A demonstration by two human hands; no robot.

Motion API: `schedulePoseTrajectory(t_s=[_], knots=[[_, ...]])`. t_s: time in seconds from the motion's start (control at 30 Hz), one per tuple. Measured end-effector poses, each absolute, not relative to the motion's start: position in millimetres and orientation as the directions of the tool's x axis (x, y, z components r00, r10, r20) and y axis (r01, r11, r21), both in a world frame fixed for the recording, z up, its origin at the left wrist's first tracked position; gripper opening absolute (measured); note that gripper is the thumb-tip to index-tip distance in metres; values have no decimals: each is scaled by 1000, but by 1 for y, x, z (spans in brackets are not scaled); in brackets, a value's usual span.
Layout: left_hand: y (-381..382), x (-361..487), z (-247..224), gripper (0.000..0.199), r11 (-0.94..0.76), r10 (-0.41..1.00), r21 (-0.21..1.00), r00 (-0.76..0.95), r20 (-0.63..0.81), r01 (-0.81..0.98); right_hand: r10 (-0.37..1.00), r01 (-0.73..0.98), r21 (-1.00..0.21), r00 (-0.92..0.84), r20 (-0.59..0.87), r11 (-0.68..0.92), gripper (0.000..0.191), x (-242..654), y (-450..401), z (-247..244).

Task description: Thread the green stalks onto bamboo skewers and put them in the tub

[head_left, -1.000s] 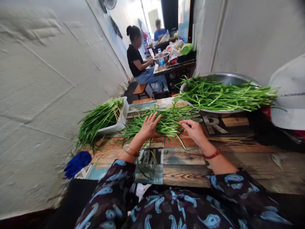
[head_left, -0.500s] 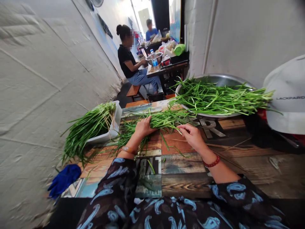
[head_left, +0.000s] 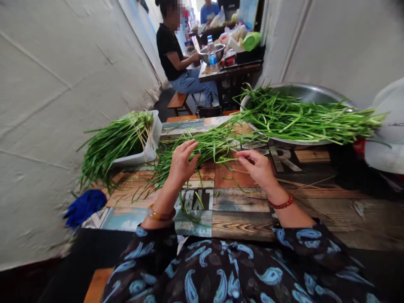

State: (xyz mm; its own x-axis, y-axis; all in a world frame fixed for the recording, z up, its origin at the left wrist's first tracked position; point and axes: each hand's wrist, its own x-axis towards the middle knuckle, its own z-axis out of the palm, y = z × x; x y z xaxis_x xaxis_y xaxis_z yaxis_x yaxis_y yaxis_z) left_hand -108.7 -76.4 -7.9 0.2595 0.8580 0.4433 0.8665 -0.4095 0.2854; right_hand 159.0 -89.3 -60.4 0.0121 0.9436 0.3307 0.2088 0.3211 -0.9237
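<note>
A loose pile of green garlic chives (head_left: 208, 145) lies across the middle of the table. My left hand (head_left: 184, 162) is open at the pile's near left side, thumb and fingers apart, with nothing visible in it. Right of it, my right hand (head_left: 255, 166) pinches thin chive stalks (head_left: 227, 160) by one end, between thumb and fingertips. Several thin wooden skewers (head_left: 307, 185) lie on the table near my right wrist. Chive scraps (head_left: 199, 200) are scattered in front of me.
On the left, a white plastic tray (head_left: 154, 139) holds skewered chives. A large metal basin (head_left: 328, 93) heaped with chives stands at the back right, near a white cap (head_left: 386, 139). Blue gloves (head_left: 86, 207) lie front left. A person (head_left: 172, 50) sits beyond, beside another table.
My left hand has let go of the chive pile and drawn back to the left, opening. My right hand still pinches stalks, now apart from the pile. The view has tilted down.
</note>
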Motion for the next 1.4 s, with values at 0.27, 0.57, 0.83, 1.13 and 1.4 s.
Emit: schedulePoseTrajectory(t_s=[0.27,0.57,0.83,1.13,1.4], knots=[[-115,-61,-6,50,-666,733,510,602,316,544,906,33,-930,-240,349,367,20,149,-111,-45],[-147,-121,2,27,-432,899,53,426,96,900,955,-173,-962,-174,241,211,30,149,-106,-50],[-174,-190,-6,39,-137,979,-52,143,147,989,922,126,-928,-218,319,350,29,139,-104,-78],[-171,-103,-11,26,-506,855,651,431,290,566,825,116,-873,-406,394,474,26,101,-138,-37],[-188,-172,5,23,-257,870,750,-191,454,609,536,172,-693,-767,353,701,37,111,-203,-46]])
